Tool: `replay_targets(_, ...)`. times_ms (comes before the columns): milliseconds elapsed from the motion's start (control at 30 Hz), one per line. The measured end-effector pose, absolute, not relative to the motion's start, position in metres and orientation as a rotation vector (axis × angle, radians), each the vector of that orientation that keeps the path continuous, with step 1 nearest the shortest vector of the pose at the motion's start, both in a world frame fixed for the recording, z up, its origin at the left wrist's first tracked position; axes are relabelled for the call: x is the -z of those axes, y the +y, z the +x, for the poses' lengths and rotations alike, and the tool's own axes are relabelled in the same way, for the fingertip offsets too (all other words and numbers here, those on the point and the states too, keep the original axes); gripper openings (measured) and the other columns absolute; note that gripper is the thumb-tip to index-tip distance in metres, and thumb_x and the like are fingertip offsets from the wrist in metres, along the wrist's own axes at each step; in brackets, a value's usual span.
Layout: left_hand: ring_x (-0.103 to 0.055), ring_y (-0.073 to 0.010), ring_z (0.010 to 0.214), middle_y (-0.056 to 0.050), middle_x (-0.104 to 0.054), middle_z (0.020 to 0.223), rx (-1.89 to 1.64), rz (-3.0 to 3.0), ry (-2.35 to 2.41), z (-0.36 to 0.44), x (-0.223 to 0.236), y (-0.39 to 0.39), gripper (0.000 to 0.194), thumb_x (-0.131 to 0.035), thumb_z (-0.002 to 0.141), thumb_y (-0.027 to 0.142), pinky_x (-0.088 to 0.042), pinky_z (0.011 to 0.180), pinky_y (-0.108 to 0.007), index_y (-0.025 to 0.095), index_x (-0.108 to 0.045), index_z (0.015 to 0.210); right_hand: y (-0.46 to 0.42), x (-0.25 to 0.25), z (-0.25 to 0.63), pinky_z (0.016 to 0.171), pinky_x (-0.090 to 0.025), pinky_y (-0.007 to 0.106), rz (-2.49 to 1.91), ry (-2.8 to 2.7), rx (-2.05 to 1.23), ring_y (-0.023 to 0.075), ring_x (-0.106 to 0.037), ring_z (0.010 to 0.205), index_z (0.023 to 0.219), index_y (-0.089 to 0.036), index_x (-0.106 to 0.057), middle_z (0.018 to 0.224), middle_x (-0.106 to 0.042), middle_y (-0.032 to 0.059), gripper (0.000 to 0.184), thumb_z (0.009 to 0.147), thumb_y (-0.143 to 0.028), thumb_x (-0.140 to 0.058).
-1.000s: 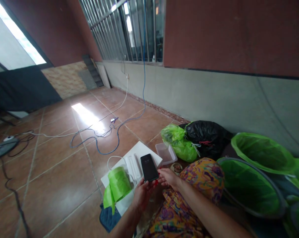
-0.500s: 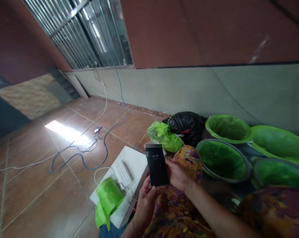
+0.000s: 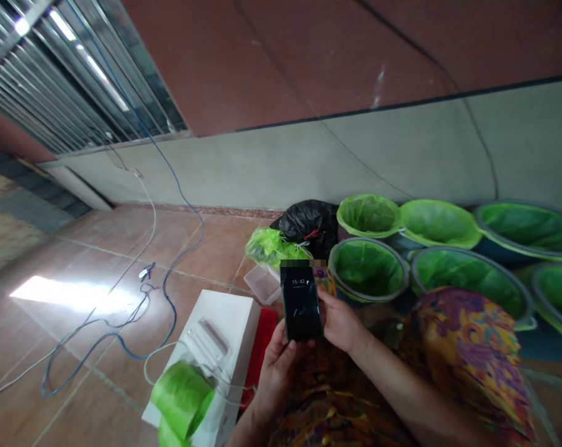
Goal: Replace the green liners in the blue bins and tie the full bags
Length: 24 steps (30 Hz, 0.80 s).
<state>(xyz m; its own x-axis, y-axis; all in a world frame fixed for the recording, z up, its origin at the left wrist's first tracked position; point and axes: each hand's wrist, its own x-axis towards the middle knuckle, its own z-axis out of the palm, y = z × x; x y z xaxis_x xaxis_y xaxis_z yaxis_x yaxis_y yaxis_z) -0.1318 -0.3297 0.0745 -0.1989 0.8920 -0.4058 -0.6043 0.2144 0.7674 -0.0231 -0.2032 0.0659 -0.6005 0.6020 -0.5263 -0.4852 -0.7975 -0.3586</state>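
Note:
A dark smartphone (image 3: 302, 304) is held upright between my two hands, its screen showing 15:42. My left hand (image 3: 280, 351) grips its lower left corner, the thumb at the bottom edge. Along the right edge, my right hand (image 3: 339, 320) is closed on the phone, with some fingers hidden behind it. Left of my hands lies a white box (image 3: 229, 310), bearing a white rectangular device (image 3: 206, 341) with a cable and a roll of green plastic bags (image 3: 183, 397). Patterned cloth (image 3: 467, 347) covers my legs.
Several bins with green liners (image 3: 369, 270) line the wall on the right. A black bag (image 3: 309, 220) and a green bag (image 3: 269, 245) sit beyond the phone, near a clear plastic container (image 3: 262, 284). Blue cable (image 3: 169, 292) loops over the tiled floor. Something red (image 3: 260, 347) lies beside the box.
My view has swung to the right, bringing more lined bins, the clear container and the red thing into sight. Both hands still hold the phone.

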Motion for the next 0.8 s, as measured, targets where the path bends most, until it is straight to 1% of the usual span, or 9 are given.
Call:
replay_targets(100,-0.068,-0.0258,0.095,-0.009,-0.068,0.118,-1.374,0.277,1.072,-0.129,-0.077,-0.326,0.064,-0.073,0.075,0.036,-0.048,0.093,-0.039,0.023,-0.052,0.135,-0.203,-0.065,-0.018,0.082,-0.052,0.032,-0.881,-0.219,-2.333,0.017,-0.069,0.079,0.095,-0.017,-0.067,0.084,-0.073,0.004,0.022,0.09,-0.034,-0.055)
replay_targets(233,-0.069,-0.0265,0.093,-0.014,-0.07,0.112,-1.372,0.217,1.041,-0.128,-0.077,-0.322,0.06,-0.067,0.08,0.045,-0.048,0.093,-0.041,0.017,-0.053,0.131,-0.203,-0.066,-0.017,0.081,-0.052,0.029,-0.892,-0.179,-2.312,0.0149,-0.068,0.076,0.092,-0.017,-0.067,0.083,-0.073,0.0029,0.02,0.091,-0.033,-0.055)
replay_targets(400,-0.069,-0.0254,0.09,-0.016,-0.068,0.113,-1.384,0.193,1.053,-0.126,-0.074,-0.321,0.057,-0.066,0.081,0.044,-0.047,0.094,-0.042,0.012,-0.054,0.125,-0.204,-0.069,-0.017,0.078,-0.052,0.027,-0.889,-0.139,-2.311,0.0129,-0.067,0.07,0.09,-0.016,-0.067,0.078,-0.073,0.0015,0.018,0.092,-0.029,-0.054)
replay_targets(567,-0.068,-0.0251,0.091,-0.016,-0.067,0.116,-1.376,0.176,1.051,-0.124,-0.075,-0.321,0.059,-0.067,0.08,0.045,-0.047,0.094,-0.041,0.012,-0.054,0.127,-0.203,-0.062,-0.016,0.085,-0.052,0.032,-0.856,-0.163,-2.324,0.0161,-0.069,0.079,0.097,-0.015,-0.068,0.086,-0.074,0.0042,0.021,0.09,-0.03,-0.056)
replay_targets(800,-0.068,-0.0236,0.09,-0.016,-0.067,0.115,-1.355,0.177,1.06,-0.124,-0.077,-0.317,0.058,-0.066,0.08,0.047,-0.047,0.093,-0.04,0.011,-0.057,0.125,-0.203,-0.06,-0.018,0.087,-0.052,0.034,-0.849,-0.184,-2.292,0.0181,-0.069,0.085,0.101,-0.016,-0.067,0.09,-0.074,0.0051,0.022,0.089,-0.031,-0.057)
